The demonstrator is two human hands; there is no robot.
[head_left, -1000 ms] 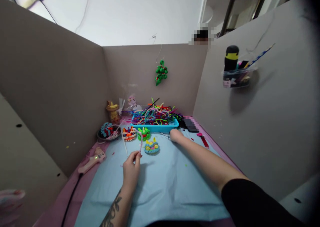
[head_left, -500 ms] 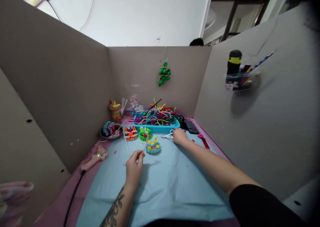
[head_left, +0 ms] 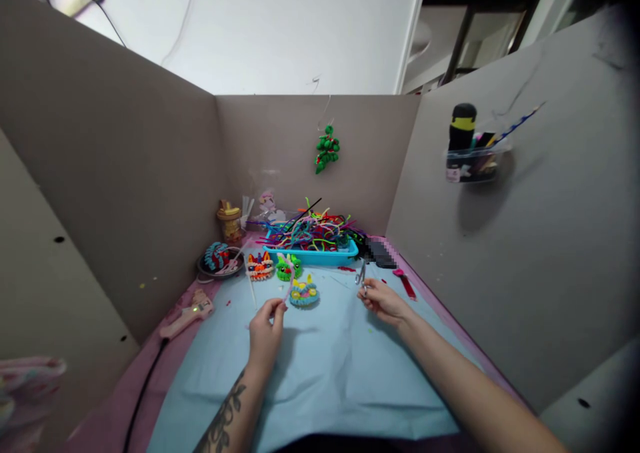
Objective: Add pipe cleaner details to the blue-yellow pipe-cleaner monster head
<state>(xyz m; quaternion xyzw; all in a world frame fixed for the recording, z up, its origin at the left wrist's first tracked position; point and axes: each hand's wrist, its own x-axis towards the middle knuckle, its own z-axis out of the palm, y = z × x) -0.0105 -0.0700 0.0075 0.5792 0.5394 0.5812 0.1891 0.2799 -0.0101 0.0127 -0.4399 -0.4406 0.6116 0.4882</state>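
Our left fingers point(head_left: 275, 306) pinch the pale strip point(head_left: 292, 281), rising toward one o'clock; our right fingers point(head_left: 374, 291) grasp the scissors point(head_left: 362, 276), at three o'clock from the blue toy point(head_left: 304, 296). We do best holding the strip steady, scissors loose.

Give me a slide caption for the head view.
Left hand pinches a pale pink pipe cleaner; right hand holds scissors.

A dark tattoo point(head_left: 226, 414) of curling stems and leaf shapes marks the bare left forearm point(head_left: 246, 394), lower left of centre. The right forearm point(head_left: 460, 366), lower right, is bare and plain. Black clothing point(head_left: 340, 444) edges the bottom centre.
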